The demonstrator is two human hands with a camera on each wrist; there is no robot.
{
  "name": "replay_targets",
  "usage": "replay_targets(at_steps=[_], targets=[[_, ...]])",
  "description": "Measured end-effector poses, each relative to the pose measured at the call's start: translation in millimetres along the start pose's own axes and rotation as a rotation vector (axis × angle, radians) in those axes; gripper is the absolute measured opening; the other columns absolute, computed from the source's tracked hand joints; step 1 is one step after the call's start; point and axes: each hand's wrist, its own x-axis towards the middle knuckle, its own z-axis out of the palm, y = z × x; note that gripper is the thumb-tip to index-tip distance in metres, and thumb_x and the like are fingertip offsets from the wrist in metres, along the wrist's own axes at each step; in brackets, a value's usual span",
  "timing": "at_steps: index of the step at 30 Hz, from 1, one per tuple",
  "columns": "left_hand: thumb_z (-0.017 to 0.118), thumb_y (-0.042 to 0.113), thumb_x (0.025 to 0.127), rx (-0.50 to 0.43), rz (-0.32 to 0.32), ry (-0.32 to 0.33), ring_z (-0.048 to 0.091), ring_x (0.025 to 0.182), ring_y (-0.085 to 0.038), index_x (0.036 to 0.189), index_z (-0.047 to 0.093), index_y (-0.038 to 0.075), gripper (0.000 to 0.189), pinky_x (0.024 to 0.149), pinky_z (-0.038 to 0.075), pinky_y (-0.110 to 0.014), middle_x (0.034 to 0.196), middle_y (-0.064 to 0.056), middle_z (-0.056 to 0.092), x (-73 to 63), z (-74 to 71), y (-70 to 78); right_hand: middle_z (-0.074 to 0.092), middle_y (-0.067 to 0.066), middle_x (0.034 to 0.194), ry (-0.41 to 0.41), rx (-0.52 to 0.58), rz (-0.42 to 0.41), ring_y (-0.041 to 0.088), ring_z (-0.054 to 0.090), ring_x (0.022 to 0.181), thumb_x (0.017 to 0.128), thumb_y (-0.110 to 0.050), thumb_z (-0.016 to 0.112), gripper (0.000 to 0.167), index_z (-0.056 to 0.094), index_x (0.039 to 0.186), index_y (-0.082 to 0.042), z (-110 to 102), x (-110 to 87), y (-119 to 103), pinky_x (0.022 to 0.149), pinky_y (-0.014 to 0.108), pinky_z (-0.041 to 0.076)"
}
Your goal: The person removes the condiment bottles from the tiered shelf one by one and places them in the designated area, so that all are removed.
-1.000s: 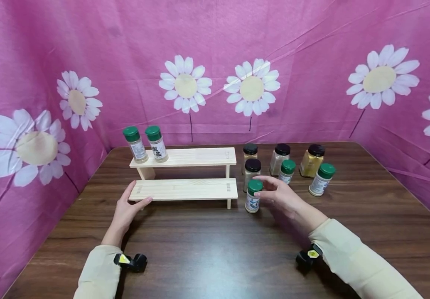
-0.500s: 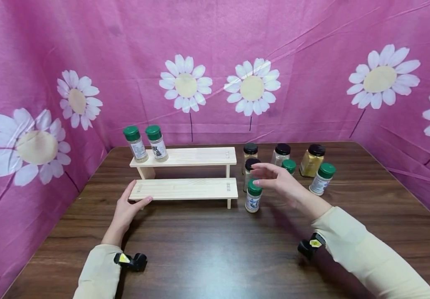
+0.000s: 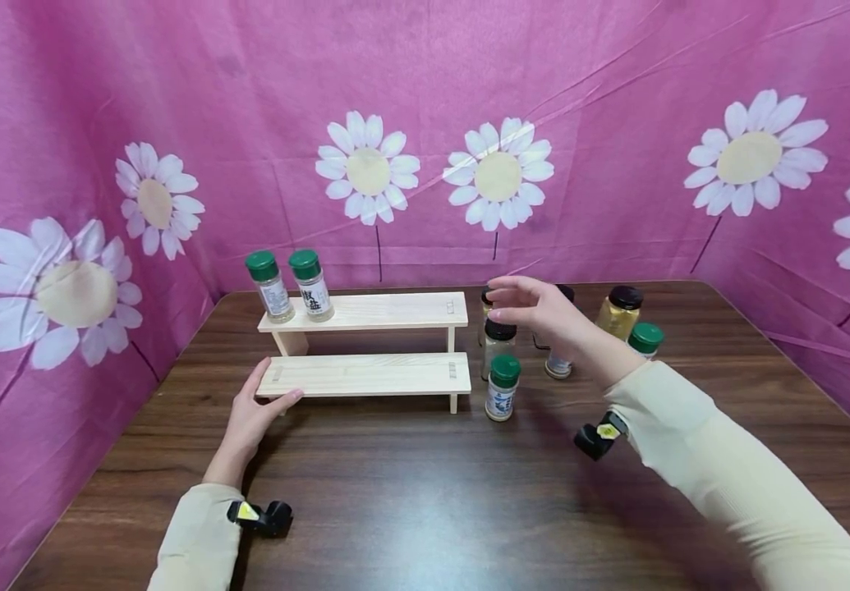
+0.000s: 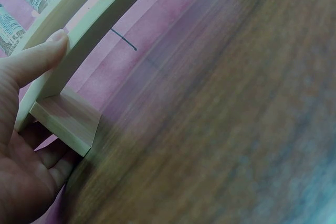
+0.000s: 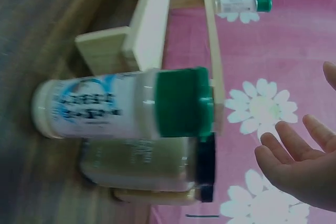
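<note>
My left hand [image 3: 247, 427] grips the left end of the lower tier of a two-step wooden shelf [image 3: 365, 375]. In the left wrist view its thumb [image 4: 44, 59] lies on the board's front edge, the other fingers around the end and the leg. Over the group of spice jars, my right hand [image 3: 543, 316] is raised with fingers extended and nothing in them. Below it stand a green-capped spice shaker [image 3: 501, 396] and, behind that, a black-capped jar [image 3: 499, 349]. The right wrist view shows this shaker [image 5: 105, 106] upright on the table, apart from the fingers [image 5: 294, 142].
Two green-capped shakers [image 3: 275, 291] stand at the left of the upper tier. Right of the shelf, a yellow-filled black-capped jar [image 3: 619, 313], another green-capped shaker [image 3: 646, 338] and further jars partly hidden by my right arm stand on the wooden table [image 3: 395, 492].
My right hand has let go of the front green-capped shaker, then risen and moved back above the black-capped jars. The shaker stays in place. My left hand keeps its grip on the shelf.
</note>
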Motion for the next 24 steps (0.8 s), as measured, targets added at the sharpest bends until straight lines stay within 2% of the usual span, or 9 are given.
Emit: replay_targets(at_steps=[7,10,24], targets=[[0.071,0.015,0.071,0.001,0.004,-0.002,0.017,0.123,-0.029,0.136,0.024,0.008,0.081,0.099,0.012,-0.041,0.136,-0.019,0.022,-0.5,0.1,0.2,0.048,0.016,0.118,-0.005,0.003,-0.021,0.024,0.049,0.100,0.079,-0.014,0.062,0.050,0.042,0.124,-0.004,5,20.5,-22,0.084,0.038,0.037],[0.071,0.015,0.070,-0.005,0.011,0.002,0.017,0.123,-0.029,0.136,0.024,0.007,0.081,0.099,0.012,-0.041,0.136,-0.019,0.022,-0.8,0.0,-0.1,0.049,0.014,0.116,-0.010,-0.004,-0.036,0.023,0.047,0.102,0.079,-0.016,0.063,0.049,0.044,0.123,-0.006,11,27.5,-30,0.087,0.038,0.035],[0.070,0.011,0.072,-0.059,0.009,0.008,0.017,0.122,-0.025,0.136,0.024,0.007,0.079,0.100,0.011,-0.037,0.136,-0.019,0.022,-1.7,1.6,1.3,0.049,0.013,0.116,-0.025,0.030,-0.045,0.024,0.050,0.100,0.078,-0.013,0.063,0.050,0.044,0.123,-0.005,48,61.7,-47,0.089,0.035,0.035]])
